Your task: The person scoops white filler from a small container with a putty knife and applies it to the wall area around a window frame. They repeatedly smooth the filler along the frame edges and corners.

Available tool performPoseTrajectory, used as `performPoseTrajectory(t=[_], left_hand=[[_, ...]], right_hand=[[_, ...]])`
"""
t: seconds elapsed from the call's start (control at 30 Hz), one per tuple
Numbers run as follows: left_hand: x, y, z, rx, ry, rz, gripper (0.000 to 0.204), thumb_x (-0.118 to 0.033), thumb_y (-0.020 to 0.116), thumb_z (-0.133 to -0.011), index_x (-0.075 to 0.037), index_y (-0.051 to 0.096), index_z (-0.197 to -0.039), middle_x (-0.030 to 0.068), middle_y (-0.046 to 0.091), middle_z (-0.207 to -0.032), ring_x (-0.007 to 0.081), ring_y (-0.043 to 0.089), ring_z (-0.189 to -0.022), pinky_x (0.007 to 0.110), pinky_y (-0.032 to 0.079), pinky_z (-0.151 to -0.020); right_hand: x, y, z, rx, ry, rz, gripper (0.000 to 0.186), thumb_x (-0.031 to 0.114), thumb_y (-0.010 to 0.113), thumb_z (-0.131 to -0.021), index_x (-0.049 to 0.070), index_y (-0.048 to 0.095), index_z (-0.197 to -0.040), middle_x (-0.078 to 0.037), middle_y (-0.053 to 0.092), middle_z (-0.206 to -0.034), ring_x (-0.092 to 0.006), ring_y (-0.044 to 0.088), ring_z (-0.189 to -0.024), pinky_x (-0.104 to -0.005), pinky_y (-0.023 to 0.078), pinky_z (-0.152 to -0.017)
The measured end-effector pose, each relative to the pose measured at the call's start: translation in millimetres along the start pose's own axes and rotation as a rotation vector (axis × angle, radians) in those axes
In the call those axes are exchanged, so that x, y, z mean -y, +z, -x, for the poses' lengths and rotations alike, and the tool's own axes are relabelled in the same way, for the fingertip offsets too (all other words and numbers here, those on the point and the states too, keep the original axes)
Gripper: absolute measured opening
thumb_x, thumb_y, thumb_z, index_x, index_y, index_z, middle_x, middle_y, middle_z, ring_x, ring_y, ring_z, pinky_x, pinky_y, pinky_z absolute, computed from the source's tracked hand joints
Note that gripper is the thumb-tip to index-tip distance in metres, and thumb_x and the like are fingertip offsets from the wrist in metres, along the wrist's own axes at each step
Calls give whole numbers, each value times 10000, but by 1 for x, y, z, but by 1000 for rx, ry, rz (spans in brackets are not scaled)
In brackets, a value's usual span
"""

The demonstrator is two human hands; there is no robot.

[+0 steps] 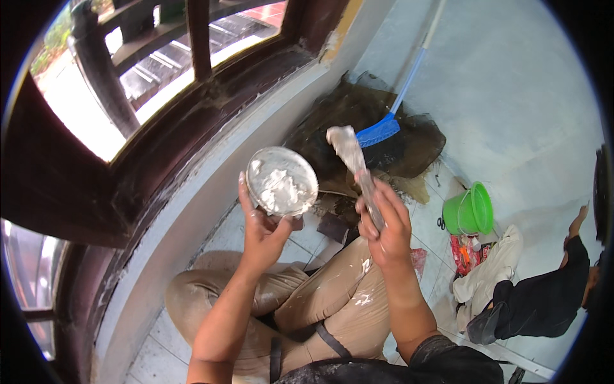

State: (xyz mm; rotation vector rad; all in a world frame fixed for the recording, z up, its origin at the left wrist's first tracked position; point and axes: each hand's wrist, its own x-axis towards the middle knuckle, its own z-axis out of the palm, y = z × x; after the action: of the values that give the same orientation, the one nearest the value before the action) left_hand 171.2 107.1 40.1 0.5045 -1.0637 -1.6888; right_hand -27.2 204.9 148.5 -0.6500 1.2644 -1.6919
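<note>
My left hand (263, 235) grips a shallow round bowl (306, 168) from below, its fingers around the rim. White paste (280, 191) lies in lumps inside it. To the right, my right hand (389, 221) is closed round the handle of a putty knife (369, 192). The knife points up and a little left, and its blade is thickly coated with the same white paste. Blade and bowl are apart. Both hands are raised above my crossed legs (332, 288), whose tan trousers carry white smears.
A dark-framed window (211, 105) and low wall run along the left. Ahead, a blue broom (378, 131) leans over dark, dirty sheeting (422, 137). At right are a green bucket (468, 212), red packets (464, 253), a pale cloth (492, 272) and another person in black (543, 294).
</note>
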Motion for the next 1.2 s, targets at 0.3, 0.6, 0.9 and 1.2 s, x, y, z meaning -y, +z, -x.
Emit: performPoseTrajectory(t=[0.3,0.6,0.9,1.2], left_hand=[[18,-8,-13,28,61,-58,1220,204,577,-938,-220,-217,-1762,201,285,-1737,293,500,-1498,421,514,-1163],[7,-13,-11,-6,16,-59,1252,213,586,-900,-205,-218,-1763,197,246,-1748,296,465,-1521,400,489,-1148],[19,-14,-9,45,-20,-49,1243,192,584,-900,-182,-233,-1757,221,209,-1763,312,437,-1542,411,478,-1158],[16,-9,-12,42,-5,-74,1239,200,573,-910,-198,-241,-1755,212,225,-1760,311,440,-1542,409,471,-1160]], right_hand=[[-39,35,-245,-383,-1085,732,382,133,561,-1134,-65,533,-1459,-284,667,-1356,-467,667,-1243,-488,523,-1081],[-73,24,-329,-401,-1199,872,428,79,545,-1095,-41,530,-1506,-292,646,-1374,-513,635,-1246,-530,528,-1056],[-78,12,-343,-354,-1168,868,392,100,563,-1114,-33,594,-1481,-277,670,-1399,-475,652,-1285,-504,516,-1109],[-85,4,-341,-300,-1066,887,404,107,566,-1112,-1,592,-1501,-278,668,-1368,-483,655,-1253,-503,529,-1076]])
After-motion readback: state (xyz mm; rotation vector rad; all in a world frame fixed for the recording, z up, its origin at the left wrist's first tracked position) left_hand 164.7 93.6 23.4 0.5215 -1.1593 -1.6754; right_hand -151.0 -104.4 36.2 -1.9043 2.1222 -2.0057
